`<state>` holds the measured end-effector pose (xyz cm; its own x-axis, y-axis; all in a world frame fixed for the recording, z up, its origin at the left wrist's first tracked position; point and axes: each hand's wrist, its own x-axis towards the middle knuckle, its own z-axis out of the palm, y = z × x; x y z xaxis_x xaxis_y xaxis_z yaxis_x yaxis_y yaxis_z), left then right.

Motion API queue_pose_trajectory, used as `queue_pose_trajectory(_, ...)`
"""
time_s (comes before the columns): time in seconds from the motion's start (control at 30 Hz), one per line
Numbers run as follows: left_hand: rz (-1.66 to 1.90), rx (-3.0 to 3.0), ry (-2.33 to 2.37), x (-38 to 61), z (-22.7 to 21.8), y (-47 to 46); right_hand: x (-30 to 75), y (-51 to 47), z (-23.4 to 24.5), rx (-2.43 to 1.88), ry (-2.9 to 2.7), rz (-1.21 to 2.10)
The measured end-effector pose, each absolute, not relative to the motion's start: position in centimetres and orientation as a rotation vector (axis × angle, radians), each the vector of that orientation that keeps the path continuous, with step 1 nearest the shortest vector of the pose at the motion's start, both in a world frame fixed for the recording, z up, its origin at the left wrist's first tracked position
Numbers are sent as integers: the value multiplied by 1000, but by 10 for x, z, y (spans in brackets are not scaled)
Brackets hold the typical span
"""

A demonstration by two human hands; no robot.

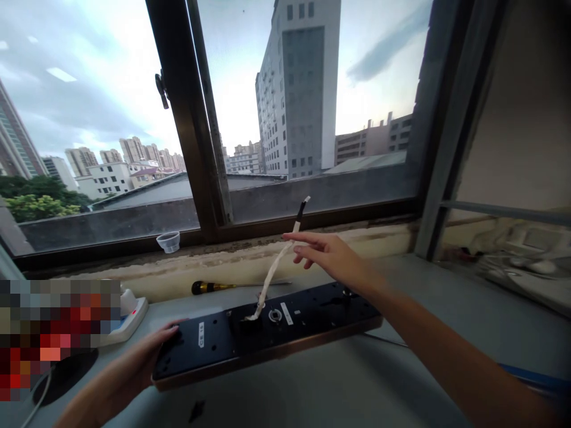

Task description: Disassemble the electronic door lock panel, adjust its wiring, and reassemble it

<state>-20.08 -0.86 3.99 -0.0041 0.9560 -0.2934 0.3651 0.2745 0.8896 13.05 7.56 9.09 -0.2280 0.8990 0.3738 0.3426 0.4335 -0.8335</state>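
My left hand (154, 351) grips the left end of a long black panel (312, 327), its thumb on the top face and its other fingers hidden underneath. The panel is tilted, with small holes, a round fitting and a white label (201, 335) printed "CE 15". From a hole in it rises a white-sleeved cable (270, 274) with a black band and a pale tip. My right hand (321, 252) is beside the upper cable, index finger stretched out and the others loosely bent. Its fingertips seem to touch or nearly touch the cable; I cannot tell which.
A screwdriver (209, 288) with a black and yellow handle lies behind the panel. A clear plastic cup (168, 242) sits on the window ledge. At left are a white power strip (136, 318) and a blurred-out patch. A small dark piece (196, 410) lies in front.
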Motion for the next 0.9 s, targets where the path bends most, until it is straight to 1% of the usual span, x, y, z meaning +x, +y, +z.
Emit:
queue_pose_trajectory(0.13, 846, 1053, 1516, -198, 37, -9, 131, 76, 89, -1088, -1779, 765)
queue_pose_trajectory(0.47, 912, 860, 1313, -199, 35, -6, 134, 83, 84, -1074, -1822, 756)
queue_pose_trajectory(0.63, 942, 794, 1332, -202, 30, -6, 145, 83, 79, -1079, -1934, 740)
queue_pose_trajectory(0.9, 961, 717, 1347, -198, 34, -3, 174, 75, 55, -1263, -1906, 754)
